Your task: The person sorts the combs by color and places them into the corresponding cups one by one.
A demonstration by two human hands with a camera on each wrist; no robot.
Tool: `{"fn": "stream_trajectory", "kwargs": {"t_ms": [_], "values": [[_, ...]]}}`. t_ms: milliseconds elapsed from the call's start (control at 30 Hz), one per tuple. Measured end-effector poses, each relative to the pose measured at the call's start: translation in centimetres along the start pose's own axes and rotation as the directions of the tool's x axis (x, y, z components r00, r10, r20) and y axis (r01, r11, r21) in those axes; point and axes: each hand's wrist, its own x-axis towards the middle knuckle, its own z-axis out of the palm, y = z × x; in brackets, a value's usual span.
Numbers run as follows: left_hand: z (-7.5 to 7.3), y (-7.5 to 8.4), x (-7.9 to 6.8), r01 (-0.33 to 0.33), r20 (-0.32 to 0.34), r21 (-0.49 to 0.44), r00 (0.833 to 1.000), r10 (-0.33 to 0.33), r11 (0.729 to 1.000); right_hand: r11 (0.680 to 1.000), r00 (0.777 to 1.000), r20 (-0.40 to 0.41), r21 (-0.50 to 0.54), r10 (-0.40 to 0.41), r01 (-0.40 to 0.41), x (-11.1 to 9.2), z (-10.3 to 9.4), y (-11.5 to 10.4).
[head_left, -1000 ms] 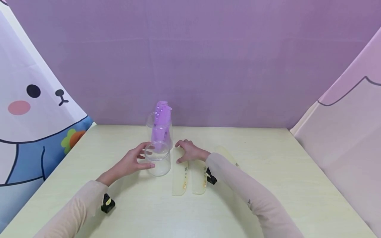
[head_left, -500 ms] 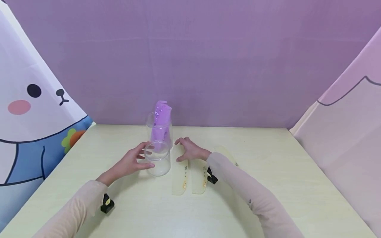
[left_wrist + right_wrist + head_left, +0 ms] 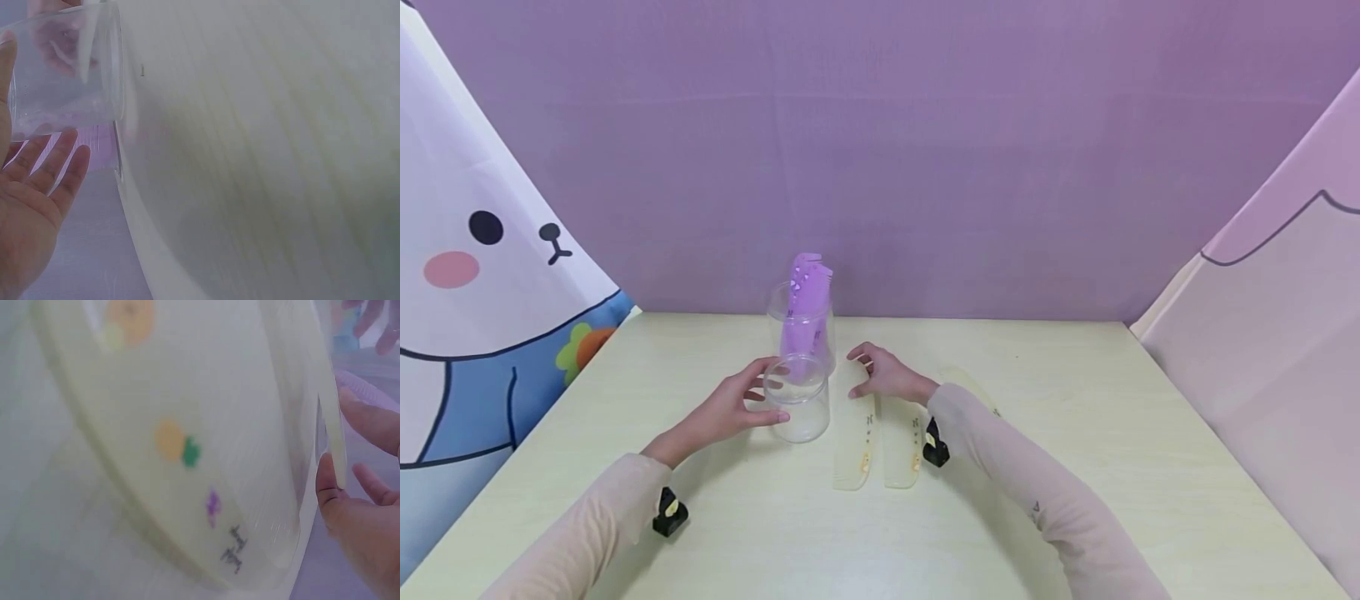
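Note:
My left hand (image 3: 725,408) is around the near clear plastic cup (image 3: 805,421), thumb in front and fingers behind. In the left wrist view the fingers (image 3: 61,157) lie along the wall of the cup (image 3: 62,81). The far end of a pale yellow comb (image 3: 852,458) is at my right hand (image 3: 887,372). The right wrist view shows this comb (image 3: 336,440) nearly edge-on, pinched between thumb and finger. A second pale yellow comb (image 3: 901,454) lies beside it, under the right wrist. A third comb (image 3: 964,382) is partly hidden behind the right sleeve.
A second clear cup (image 3: 777,332) stands behind the near one, with purple combs (image 3: 810,292) upright in it. A purple cloth (image 3: 970,167) rises at the back edge of the pale table (image 3: 1075,400). A printed cartoon cloth (image 3: 490,317) hangs at the left.
My right hand has shifted slightly up and to the right, its fingers closer together. The comb under it has moved slightly. My left hand and both cups stay put.

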Motion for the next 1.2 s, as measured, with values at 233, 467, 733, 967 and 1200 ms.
{"fn": "stream_trajectory", "kwargs": {"t_ms": [233, 467, 733, 967, 1200], "values": [[-0.2, -0.1, 0.0, 0.016, 0.011, 0.002, 1.000, -0.016, 1.000, 0.992, 0.997, -0.075, 0.123, -0.018, 0.027, 0.1, -0.2, -0.2], [-0.5, -0.2, -0.1, 0.015, 0.017, -0.015, 1.000, -0.014, 1.000, 0.963, 0.991, -0.126, 0.258, -0.044, 0.075, 0.0, -0.3, -0.2], [-0.4, -0.2, 0.0, 0.026, 0.024, -0.006, 0.999, -0.026, 1.000, 0.932, 0.986, -0.168, 0.357, -0.008, 0.068, -0.1, -0.3, -0.6], [-0.4, -0.2, 0.0, 0.030, 0.020, 0.000, 0.999, -0.030, 1.000, 0.909, 0.981, -0.193, 0.412, 0.011, 0.071, -0.1, -0.7, -1.4], [-0.4, -0.2, 0.0, 0.023, 0.025, -0.001, 0.999, -0.023, 1.000, 0.896, 0.968, -0.250, 0.437, 0.038, 0.077, -0.2, -1.7, -3.0]]}}
